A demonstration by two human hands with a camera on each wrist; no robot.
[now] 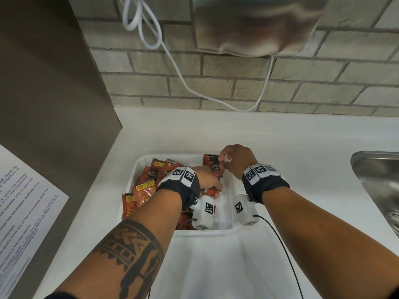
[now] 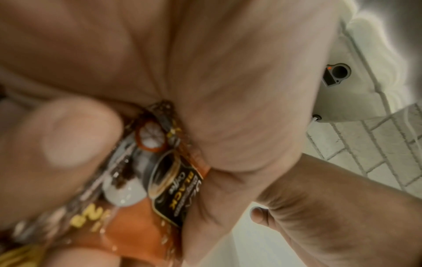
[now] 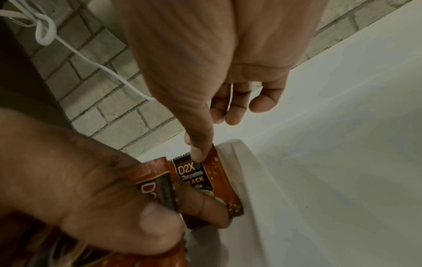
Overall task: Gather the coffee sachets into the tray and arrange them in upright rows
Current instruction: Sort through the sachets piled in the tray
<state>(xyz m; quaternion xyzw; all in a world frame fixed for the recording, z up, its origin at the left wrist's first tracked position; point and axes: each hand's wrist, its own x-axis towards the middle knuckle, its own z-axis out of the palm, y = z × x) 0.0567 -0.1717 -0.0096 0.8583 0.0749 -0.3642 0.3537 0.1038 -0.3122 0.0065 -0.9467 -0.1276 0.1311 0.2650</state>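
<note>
A white tray (image 1: 207, 233) sits on the white counter. Loose red-orange coffee sachets (image 1: 149, 175) lie piled in its left half. A few sachets (image 1: 212, 165) stand upright in the far right corner. My left hand (image 1: 216, 190) is over the middle of the tray and grips a few sachets (image 2: 169, 189) between fingers and palm. My right hand (image 1: 223, 161) is at the upright row. Its thumb tip (image 3: 197, 153) presses on the top of the front sachet (image 3: 205, 178), which leans by the tray wall (image 3: 239, 150). The other fingers hang loosely curled behind, apart from it.
A steel sink (image 1: 375, 180) lies at the right edge. A white cable (image 1: 183, 83) loops down the brick wall behind the tray. A printed sheet (image 1: 26, 201) hangs on the dark panel at left. A black cord (image 1: 280, 244) trails from my right wrist.
</note>
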